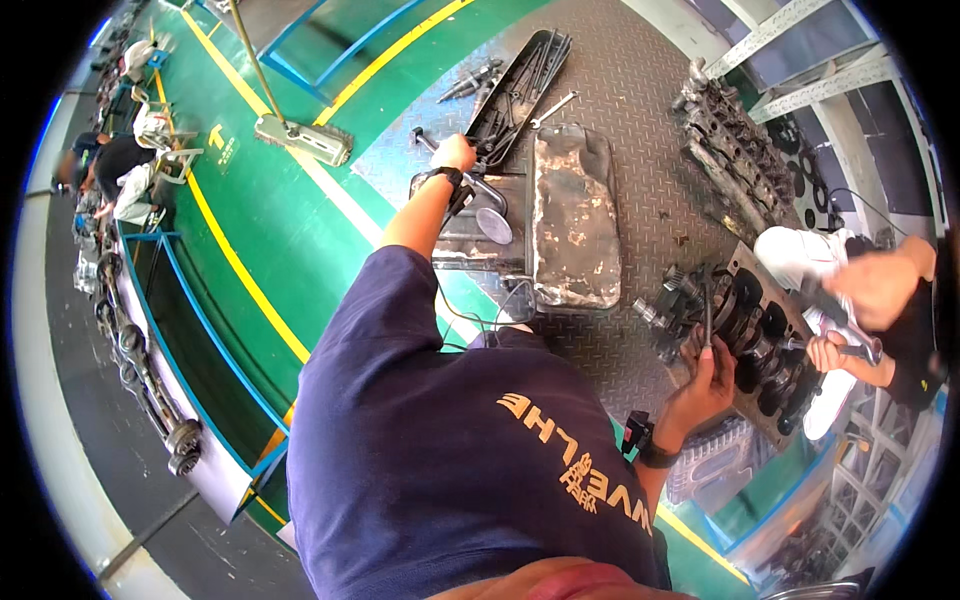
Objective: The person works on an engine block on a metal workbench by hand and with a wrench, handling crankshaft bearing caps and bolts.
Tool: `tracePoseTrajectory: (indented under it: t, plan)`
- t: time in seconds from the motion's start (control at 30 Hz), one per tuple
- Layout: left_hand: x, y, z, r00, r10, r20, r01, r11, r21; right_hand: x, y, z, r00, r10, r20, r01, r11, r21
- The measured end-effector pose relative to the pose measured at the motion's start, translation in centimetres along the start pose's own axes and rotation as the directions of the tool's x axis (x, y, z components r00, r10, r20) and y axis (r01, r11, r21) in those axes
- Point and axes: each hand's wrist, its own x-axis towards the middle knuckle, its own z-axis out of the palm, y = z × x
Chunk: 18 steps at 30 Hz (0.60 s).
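My left hand (455, 153) is closed around a dark-headed metal tool (422, 138) that looks like a hammer, its grip mostly hidden by my fingers. Close beneath it is a curved metal pipe with a round disc end (494, 225). Beside it, a long black tray (555, 50) holds several dark rods and bolts. At the right, my right hand (708, 388) has its fingers bent around a slim dark rod (709, 308), against the engine block (768, 425) with its exposed crankshaft (750, 330).
A worn metal oil pan (578, 215) lies on the patterned metal tabletop (645, 130). A wrench (555, 110) and a cylinder head (735, 150) are farther back. Across the block, another person's hand (828, 352) grips a ratchet (865, 350); their other hand (875, 288) is blurred.
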Motion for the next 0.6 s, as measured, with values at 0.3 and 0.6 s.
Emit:
tracePoseTrajectory:
  t: [0.3,0.6]
  plan:
    - [-9.7,3.8,-2.7,0.848,0.525,-0.075,-0.530,0.836,-0.141,-1.5,0.7,0.8,0.988,0.125,0.085,-0.127,0.992,0.017]
    - [-42.3,24.7,-4.3,-0.049,0.956,0.290,-0.691,0.178,-0.701,-0.9,-0.4,-6.2,0.977,0.005,0.213,0.032,0.985,-0.172]
